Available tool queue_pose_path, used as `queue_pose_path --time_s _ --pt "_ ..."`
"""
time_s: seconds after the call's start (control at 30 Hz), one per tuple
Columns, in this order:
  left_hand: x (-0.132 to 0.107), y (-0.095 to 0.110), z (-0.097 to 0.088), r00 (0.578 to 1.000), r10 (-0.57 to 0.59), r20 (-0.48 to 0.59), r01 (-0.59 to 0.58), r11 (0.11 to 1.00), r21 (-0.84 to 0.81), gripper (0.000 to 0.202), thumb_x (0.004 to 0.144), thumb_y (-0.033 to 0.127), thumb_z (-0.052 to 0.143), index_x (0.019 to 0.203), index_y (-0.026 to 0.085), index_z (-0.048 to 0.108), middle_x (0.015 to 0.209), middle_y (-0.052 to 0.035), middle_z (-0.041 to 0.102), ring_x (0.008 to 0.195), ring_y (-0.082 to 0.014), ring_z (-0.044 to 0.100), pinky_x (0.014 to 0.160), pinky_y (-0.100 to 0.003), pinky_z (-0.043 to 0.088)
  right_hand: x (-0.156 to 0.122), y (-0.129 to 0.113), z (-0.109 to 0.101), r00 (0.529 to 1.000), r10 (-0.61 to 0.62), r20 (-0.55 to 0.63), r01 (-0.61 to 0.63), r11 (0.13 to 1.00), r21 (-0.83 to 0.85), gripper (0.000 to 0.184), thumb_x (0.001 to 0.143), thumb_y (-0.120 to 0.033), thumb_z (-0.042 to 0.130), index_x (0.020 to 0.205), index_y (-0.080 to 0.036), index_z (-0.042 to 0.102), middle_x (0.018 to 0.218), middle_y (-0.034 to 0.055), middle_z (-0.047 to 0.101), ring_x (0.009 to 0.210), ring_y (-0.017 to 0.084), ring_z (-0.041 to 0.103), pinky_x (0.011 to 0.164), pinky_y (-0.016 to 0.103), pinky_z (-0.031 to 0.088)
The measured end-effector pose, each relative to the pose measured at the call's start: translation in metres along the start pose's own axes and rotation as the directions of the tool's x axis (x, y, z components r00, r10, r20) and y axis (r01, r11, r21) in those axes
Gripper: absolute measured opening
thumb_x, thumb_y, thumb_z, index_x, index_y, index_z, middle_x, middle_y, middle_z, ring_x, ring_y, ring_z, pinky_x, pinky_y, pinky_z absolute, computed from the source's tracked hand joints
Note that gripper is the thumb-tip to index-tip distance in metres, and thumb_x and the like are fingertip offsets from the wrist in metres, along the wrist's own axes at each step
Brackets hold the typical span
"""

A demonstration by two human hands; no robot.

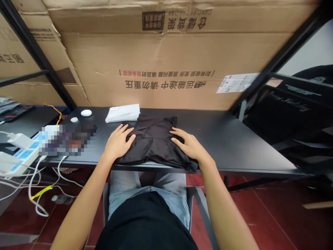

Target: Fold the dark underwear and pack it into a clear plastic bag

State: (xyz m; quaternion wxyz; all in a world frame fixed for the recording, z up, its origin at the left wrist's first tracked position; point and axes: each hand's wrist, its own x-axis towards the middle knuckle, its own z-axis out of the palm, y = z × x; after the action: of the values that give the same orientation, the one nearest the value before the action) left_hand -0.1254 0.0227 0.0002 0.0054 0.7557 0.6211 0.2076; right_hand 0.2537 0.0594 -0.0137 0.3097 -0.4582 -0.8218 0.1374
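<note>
A black garment (153, 142) of thin, slightly shiny cloth lies bunched on the dark desk in front of me, its lower edge reaching the desk's front edge. On its left side rests my left hand (118, 142), fingers spread and a ring on one of them. My right hand (188, 144) lies on the garment's right side with its fingers stretched out. Neither hand grips the cloth. Folds hide what kind of garment it is. Just behind it sits a stack of white paper or bags (122, 113).
A cardboard sheet (156, 55) stands behind the desk (221, 139). To the left are a white oval case (86, 113), a small white round thing (74, 119), a blurred-out item (78, 139) and a power strip (26, 154) with cables. A bottle (62, 199) lies on the floor.
</note>
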Motion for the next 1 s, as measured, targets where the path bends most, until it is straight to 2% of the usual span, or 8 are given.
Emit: queue_pose_path --time_s 0.47,0.77,1.0 --pt "0.0000 -0.0028 0.0044 1.000 0.021 -0.023 -0.020 0.999 0.034 0.056 0.117 0.053 0.047 0.161 0.026 0.070 0.175 -0.0072 0.058 0.170 -0.0331 0.044 0.140 -0.051 0.040 -0.0014 -0.0019 0.0010 1.000 0.014 0.010 -0.014 1.000 -0.014 0.041 0.112 -0.047 0.062 0.146 -0.031 0.078 0.167 0.0083 0.067 0.158 0.037 0.061 0.137 0.062 0.045" --pt "-0.0010 -0.0020 0.0046 0.999 0.024 -0.029 -0.023 0.999 0.047 0.055 0.117 0.052 0.048 0.161 0.026 0.070 0.175 -0.0070 0.058 0.170 -0.0337 0.045 0.140 -0.053 0.041 -0.0012 -0.0008 0.0015 0.999 0.025 0.019 -0.025 0.999 -0.031 0.042 0.112 -0.047 0.062 0.147 -0.030 0.078 0.167 0.0086 0.066 0.159 0.037 0.061 0.137 0.061 0.045" --pt "-0.0017 -0.0011 0.0040 0.999 0.022 -0.037 -0.021 0.999 0.047 0.055 0.117 0.052 0.048 0.160 0.027 0.071 0.174 -0.0064 0.059 0.169 -0.0333 0.046 0.139 -0.053 0.043 -0.0014 0.0001 0.0019 1.000 0.015 0.013 -0.015 1.000 -0.025 0.042 0.112 -0.047 0.062 0.147 -0.031 0.078 0.167 0.0086 0.066 0.158 0.037 0.061 0.136 0.063 0.047"
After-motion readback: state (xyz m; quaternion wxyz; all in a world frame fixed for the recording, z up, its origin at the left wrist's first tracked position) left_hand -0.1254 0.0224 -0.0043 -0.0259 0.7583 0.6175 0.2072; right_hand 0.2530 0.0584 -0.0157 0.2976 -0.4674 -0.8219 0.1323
